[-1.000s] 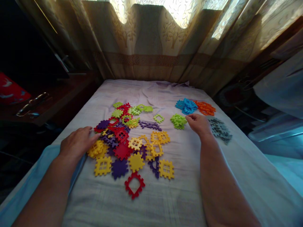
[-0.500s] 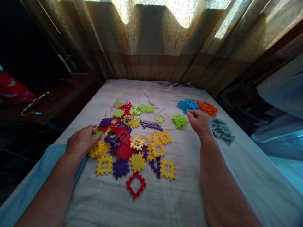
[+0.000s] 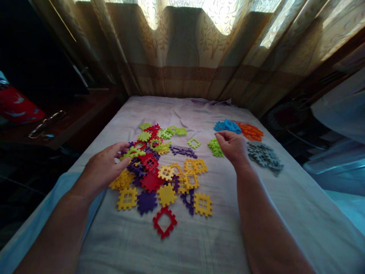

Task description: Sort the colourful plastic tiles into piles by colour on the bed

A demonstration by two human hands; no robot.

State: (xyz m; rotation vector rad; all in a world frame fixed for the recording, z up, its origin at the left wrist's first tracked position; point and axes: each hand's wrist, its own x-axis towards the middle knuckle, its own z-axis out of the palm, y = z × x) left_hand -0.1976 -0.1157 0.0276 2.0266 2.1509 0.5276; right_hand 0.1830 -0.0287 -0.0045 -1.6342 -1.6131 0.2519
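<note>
My left hand (image 3: pixel 104 167) is at the left side of a mixed heap of notched plastic building tiles. Its thumb and fingers grip a light green tile (image 3: pixel 133 152), raised over red and purple pieces. Near it lie a red window tile (image 3: pixel 149 162), a plain red tile (image 3: pixel 151 180) and some yellow tiles (image 3: pixel 122 180). Closed in a pinch, my right hand (image 3: pixel 233 147) hovers over the right part of a small light green pile (image 3: pixel 215 147). Whether anything is between its fingertips is hidden.
Sorted piles of blue (image 3: pixel 227 126), orange (image 3: pixel 251 131) and grey tiles (image 3: pixel 265 156) lie on the right of the sheet-covered bed (image 3: pixel 211 243). A red frame tile (image 3: pixel 164 222) lies closest to me. Curtains (image 3: pixel 182 57) hang behind; a dark cabinet (image 3: pixel 94 110) stands left.
My left hand has moved right and now lifts a light green tile from the heap's left edge. My right hand has shifted left, from beside the blue pile to over the green pile.
</note>
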